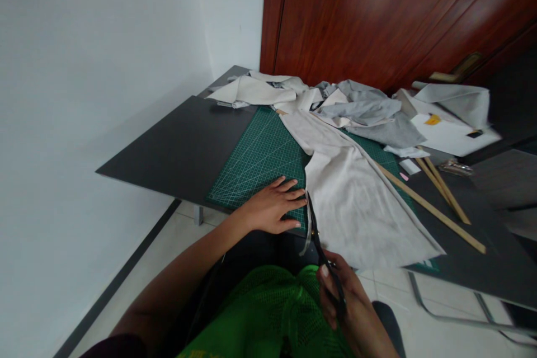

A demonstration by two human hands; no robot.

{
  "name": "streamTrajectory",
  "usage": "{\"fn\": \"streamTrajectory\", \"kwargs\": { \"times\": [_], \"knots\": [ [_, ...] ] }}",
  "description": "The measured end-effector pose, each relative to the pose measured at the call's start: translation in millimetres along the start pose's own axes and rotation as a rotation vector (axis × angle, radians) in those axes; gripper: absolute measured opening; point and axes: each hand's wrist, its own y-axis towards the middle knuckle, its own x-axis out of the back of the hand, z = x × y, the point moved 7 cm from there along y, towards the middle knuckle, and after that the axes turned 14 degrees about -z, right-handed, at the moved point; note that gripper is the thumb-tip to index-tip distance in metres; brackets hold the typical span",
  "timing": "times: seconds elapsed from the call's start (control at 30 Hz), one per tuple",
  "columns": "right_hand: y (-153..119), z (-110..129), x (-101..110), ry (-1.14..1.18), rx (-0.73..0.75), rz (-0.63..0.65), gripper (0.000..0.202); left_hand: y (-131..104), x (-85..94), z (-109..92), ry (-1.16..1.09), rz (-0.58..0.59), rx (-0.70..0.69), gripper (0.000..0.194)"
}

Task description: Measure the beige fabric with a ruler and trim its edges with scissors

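A large piece of light grey fabric (352,196) lies spread over the table, its near edge reaching the table's front. My right hand (346,293) is closed around the handles of black scissors (320,254), whose blades point away from me along the fabric's left edge. A thin cut strip (309,235) hangs down beside the blades. Flat on the green cutting mat (255,162) rests my left hand (279,205), fingers spread, its fingertips close to the fabric's edge and the scissor tips.
Crumpled cloth pieces (364,106) are heaped along the back by the wooden door (356,17). A white box (453,126) stands at the back right. Wooden rulers (444,190), a small white card (409,166) and a clear packet (455,167) lie on the dark tabletop (176,145).
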Motion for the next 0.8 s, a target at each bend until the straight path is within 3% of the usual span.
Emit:
{"fn": "streamTrajectory", "kwargs": {
  "times": [0.8],
  "knots": [
    [-2.7,4.2,-0.8,-0.014,-0.015,-0.022,0.075,-1.0,-2.2,1.6,-0.006,-0.007,-0.003,0.064]
  ]
}}
